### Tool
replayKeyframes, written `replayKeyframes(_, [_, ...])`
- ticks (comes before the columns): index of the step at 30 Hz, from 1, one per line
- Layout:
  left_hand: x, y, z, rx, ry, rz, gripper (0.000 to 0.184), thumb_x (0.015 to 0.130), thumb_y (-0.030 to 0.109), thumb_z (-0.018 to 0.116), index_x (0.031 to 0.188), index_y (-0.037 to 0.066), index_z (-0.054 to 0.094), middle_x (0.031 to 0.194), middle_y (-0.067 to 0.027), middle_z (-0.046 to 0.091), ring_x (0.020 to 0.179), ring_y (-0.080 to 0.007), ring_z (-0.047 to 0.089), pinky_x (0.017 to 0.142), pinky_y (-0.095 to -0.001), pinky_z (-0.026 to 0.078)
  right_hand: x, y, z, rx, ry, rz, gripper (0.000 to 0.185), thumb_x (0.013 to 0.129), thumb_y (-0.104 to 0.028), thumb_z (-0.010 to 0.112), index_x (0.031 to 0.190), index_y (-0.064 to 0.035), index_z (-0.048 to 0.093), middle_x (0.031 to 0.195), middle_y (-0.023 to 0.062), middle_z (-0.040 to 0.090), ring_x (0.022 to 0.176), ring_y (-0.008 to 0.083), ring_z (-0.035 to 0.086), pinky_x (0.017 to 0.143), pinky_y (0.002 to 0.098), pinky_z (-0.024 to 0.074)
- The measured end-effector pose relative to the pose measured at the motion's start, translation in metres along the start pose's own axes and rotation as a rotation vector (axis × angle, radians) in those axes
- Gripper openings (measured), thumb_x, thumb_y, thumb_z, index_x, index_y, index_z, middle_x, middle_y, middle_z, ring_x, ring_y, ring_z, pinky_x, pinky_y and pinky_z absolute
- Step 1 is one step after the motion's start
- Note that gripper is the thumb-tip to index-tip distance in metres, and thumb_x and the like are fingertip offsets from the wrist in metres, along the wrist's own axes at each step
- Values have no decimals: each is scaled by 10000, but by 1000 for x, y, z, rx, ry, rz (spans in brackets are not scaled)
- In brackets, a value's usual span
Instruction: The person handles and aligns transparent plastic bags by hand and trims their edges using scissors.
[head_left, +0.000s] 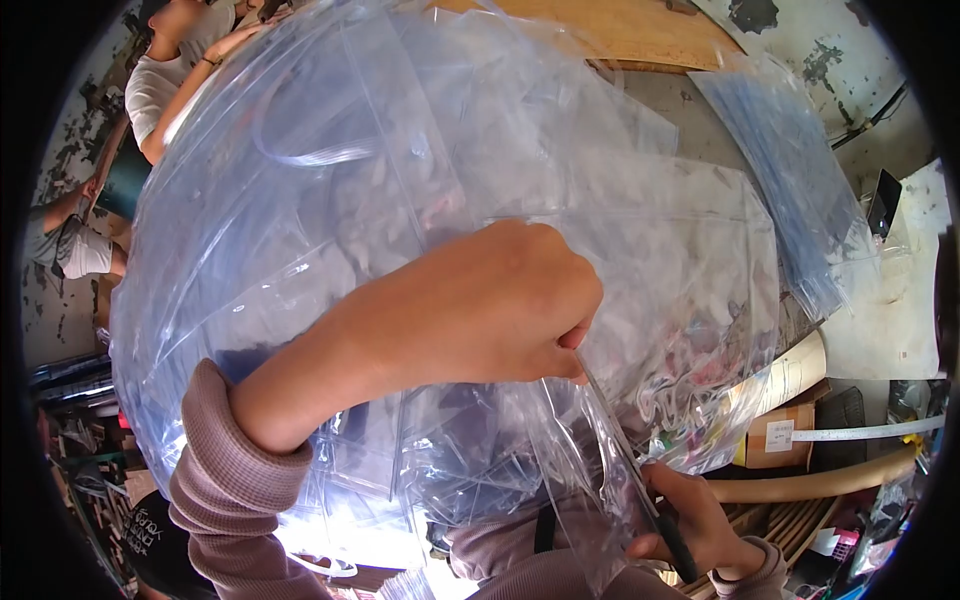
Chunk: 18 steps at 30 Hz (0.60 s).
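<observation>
A large pile of clear plastic sheeting (480, 120) fills the middle of the view. My left hand (530, 300) reaches across it, curled closed, with thumb and fingertips pinching the edge of a plastic piece (565, 440) that hangs down towards my lap. My right hand (690, 520), low on the right, is wrapped around black-handled scissors (622, 450). Their long metal blades point up along the plastic towards my left fingertips. Whether the blades are parted is hard to see.
A stack of bluish plastic sheets (790, 180) lies at the upper right. A cardboard box (780, 437) and a curved tan tube (820, 485) are at the lower right. Another person (165, 90) is at the upper left, and part of a further person (85, 240) shows below.
</observation>
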<state>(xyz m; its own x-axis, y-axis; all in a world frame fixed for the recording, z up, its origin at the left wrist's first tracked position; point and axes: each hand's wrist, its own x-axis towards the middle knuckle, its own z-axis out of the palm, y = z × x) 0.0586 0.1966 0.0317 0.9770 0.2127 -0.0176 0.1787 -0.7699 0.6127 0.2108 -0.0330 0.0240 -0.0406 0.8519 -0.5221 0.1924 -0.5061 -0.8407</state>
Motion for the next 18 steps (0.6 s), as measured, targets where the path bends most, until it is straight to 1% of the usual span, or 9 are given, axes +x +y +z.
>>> replayKeyframes(2, [0, 0, 0, 1, 1, 6, 217, 682, 168, 743, 674, 22, 582, 606, -83, 617, 593, -240, 625, 555, -313, 459, 0, 0, 0, 17, -22, 40, 639, 654, -502, 761, 914, 25, 510, 625, 7, 494, 566, 60, 443, 476, 222, 344])
replayKeyframes(6, [0, 0, 0, -13, -11, -5, 225, 683, 165, 747, 667, 15, 579, 592, -85, 612, 579, -233, 625, 544, -306, 457, 0, -1, 1, 18, 2, 45, 614, 649, -482, 773, 895, 19, 517, 615, 5, 500, 562, 60, 453, 479, 221, 353])
replayKeyframes(8, [0, -1, 0, -13, -1, 10, 233, 684, 171, 748, 664, 14, 578, 589, -86, 611, 574, -232, 623, 540, -304, 455, 1, 2, 0, -22, -12, -11, 604, 654, -484, 768, 897, 12, 522, 618, 7, 509, 556, 65, 461, 484, 220, 363])
replayKeyframes(10, [1, -1, 0, -13, 10, 25, 240, 685, 178, 750, 661, 13, 577, 585, -87, 609, 570, -231, 622, 536, -302, 453, 1, 1, 1, -12, -8, -2, 600, 656, -486, 766, 894, 8, 524, 616, 6, 510, 557, 69, 467, 487, 219, 366])
replayKeyframes(12, [1, 1, -2, -10, -21, -12, 251, 687, 188, 751, 656, 12, 574, 582, -86, 608, 564, -229, 618, 531, -302, 449, 1, 4, 0, -3, -5, 6, 596, 657, -489, 764, 891, 5, 525, 615, 6, 511, 558, 73, 473, 489, 219, 370])
replayKeyframes(15, [1, -1, 0, -18, -1, -3, 249, 689, 186, 750, 658, 11, 575, 580, -86, 607, 559, -227, 616, 527, -301, 445, 0, 11, -2, -81, -40, -43, 596, 656, -493, 764, 893, 2, 530, 614, 4, 513, 563, 75, 481, 489, 218, 370])
replayKeyframes(17, [2, -1, 0, -31, 8, 12, 248, 688, 184, 750, 659, 11, 575, 581, -87, 607, 560, -227, 616, 527, -299, 445, 0, 4, -1, 13, -2, -19, 596, 654, -489, 768, 895, 3, 534, 612, 0, 513, 563, 70, 483, 486, 215, 365])
replayKeyframes(18, [2, -1, 0, -46, 15, 26, 247, 688, 182, 750, 660, 10, 575, 581, -87, 607, 560, -227, 616, 527, -298, 445, 0, 3, -1, 13, -2, -19, 596, 654, -489, 768, 895, 3, 534, 612, 0, 513, 563, 70, 483, 486, 215, 365])
